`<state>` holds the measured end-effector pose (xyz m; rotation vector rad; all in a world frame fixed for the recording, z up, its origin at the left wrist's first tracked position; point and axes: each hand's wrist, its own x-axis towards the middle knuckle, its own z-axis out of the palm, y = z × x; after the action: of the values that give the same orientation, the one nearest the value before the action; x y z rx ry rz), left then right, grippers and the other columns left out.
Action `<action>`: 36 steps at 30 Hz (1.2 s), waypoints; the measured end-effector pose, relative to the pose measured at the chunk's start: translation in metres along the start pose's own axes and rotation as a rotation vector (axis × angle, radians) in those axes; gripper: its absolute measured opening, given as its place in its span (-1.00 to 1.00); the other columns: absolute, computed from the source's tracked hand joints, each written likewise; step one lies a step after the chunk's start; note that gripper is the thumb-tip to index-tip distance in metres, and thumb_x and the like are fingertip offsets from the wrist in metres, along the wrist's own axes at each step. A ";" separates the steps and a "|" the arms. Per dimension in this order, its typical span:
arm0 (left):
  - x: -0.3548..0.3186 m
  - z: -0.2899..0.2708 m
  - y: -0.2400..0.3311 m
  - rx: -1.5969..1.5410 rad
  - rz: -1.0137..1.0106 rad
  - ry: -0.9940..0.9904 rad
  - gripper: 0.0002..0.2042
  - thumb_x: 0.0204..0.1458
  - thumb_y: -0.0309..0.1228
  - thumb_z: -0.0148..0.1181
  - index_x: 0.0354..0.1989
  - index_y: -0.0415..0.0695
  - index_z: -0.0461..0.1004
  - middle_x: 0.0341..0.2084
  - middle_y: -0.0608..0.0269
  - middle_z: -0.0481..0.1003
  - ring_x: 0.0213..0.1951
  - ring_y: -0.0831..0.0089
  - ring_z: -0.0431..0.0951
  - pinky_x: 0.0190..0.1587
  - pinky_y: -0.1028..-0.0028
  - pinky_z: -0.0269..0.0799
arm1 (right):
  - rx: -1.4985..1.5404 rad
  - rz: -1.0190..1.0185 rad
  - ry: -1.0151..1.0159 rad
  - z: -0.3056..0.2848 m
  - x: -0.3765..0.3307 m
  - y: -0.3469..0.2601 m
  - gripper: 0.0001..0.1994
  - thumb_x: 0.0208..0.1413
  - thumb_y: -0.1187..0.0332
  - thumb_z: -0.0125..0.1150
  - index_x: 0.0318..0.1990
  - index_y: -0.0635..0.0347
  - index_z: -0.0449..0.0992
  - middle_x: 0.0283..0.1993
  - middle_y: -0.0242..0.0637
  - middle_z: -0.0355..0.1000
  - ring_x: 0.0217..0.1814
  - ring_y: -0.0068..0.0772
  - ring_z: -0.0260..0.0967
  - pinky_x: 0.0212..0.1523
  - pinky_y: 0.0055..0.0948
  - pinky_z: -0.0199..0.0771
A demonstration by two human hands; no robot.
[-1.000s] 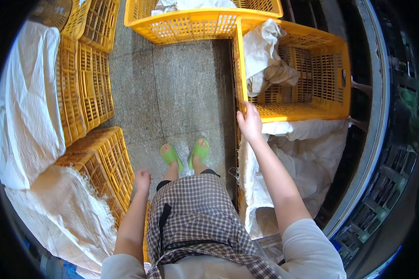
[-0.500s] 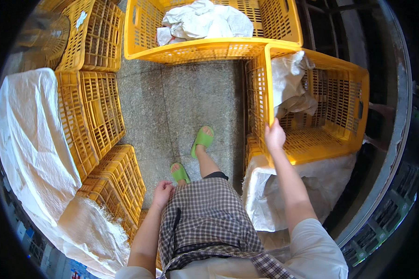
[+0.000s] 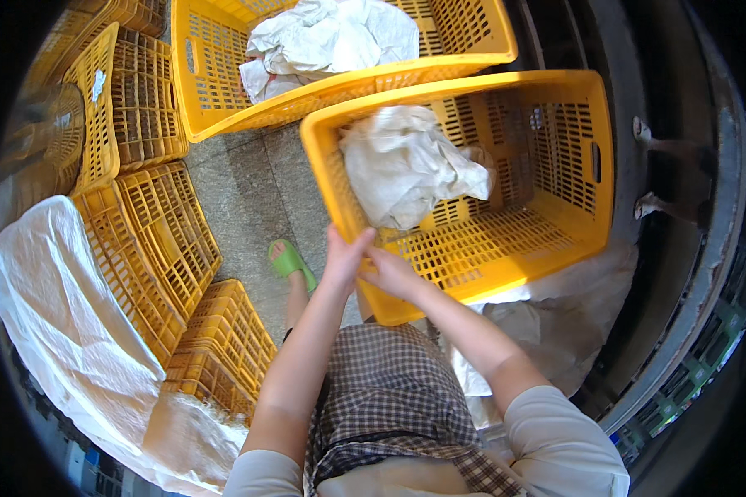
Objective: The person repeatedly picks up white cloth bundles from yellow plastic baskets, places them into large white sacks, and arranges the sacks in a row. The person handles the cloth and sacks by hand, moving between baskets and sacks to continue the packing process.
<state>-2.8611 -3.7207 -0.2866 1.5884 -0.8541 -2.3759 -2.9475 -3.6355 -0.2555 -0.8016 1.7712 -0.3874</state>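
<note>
A large yellow plastic crate (image 3: pixel 506 286) with slotted walls is right in front of me, its near left rim in both my hands. My left hand (image 3: pixel 346 255) grips that rim, thumb over the top. Close beside it, almost touching, my right hand (image 3: pixel 392 273) closes on the same rim near the corner. Inside the crate, toward its left end, lies a crumpled white woven sack (image 3: pixel 402 166). The fingers on the outer side of the rim are partly hidden.
Beyond stands another yellow crate (image 3: pixel 307 98) holding white sacks (image 3: pixel 331 41). Stacked yellow crates (image 3: pixel 170 228) line the left, partly covered by a white sheet (image 3: pixel 66 290). A white covering (image 3: pixel 572 315) lies under the crate's right side. Metal framing (image 3: pixel 680 331) runs along the right.
The crate has moved left and toward me and turned slightly. My left hand has come from beside my apron to take its rim. My right hand has moved left, still holding.
</note>
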 end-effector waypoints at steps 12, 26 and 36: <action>0.036 -0.106 0.002 0.114 0.275 0.250 -0.75 0.05 -0.57 0.08 -0.09 -0.30 0.31 -0.39 0.35 0.44 -0.42 0.71 0.39 -0.34 0.65 0.35 | -0.410 0.287 0.824 -0.035 0.189 0.010 -0.06 -0.17 0.03 0.31 0.32 0.17 -0.10 0.36 0.05 -0.14 0.38 0.00 -0.15 0.33 -0.18 -0.11; 0.075 -0.254 0.024 0.451 0.216 0.485 -0.68 0.11 -0.45 0.04 0.03 -0.32 0.34 -0.25 0.18 0.50 -0.33 0.55 0.44 -0.22 0.54 0.38 | -0.190 -0.220 -0.023 0.016 0.049 -0.031 -0.71 -0.18 0.48 0.22 -0.21 0.12 0.45 -0.23 -0.23 0.39 -0.25 -0.23 0.40 -0.21 -0.34 0.44; 0.055 -0.176 0.070 0.669 -0.027 0.365 -0.26 -0.07 -0.31 0.23 0.25 -0.30 0.00 0.16 -0.19 0.14 0.15 0.02 0.24 0.17 0.19 0.17 | 0.086 -0.405 -0.166 0.085 -0.060 -0.093 -0.79 -0.17 0.44 0.20 -0.30 0.13 0.42 -0.11 -0.27 0.34 -0.08 -0.20 0.36 -0.12 -0.31 0.42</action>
<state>-2.7405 -3.8670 -0.3404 2.1681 -1.6424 -1.7972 -2.8281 -3.6504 -0.1859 -1.1000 1.4253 -0.6402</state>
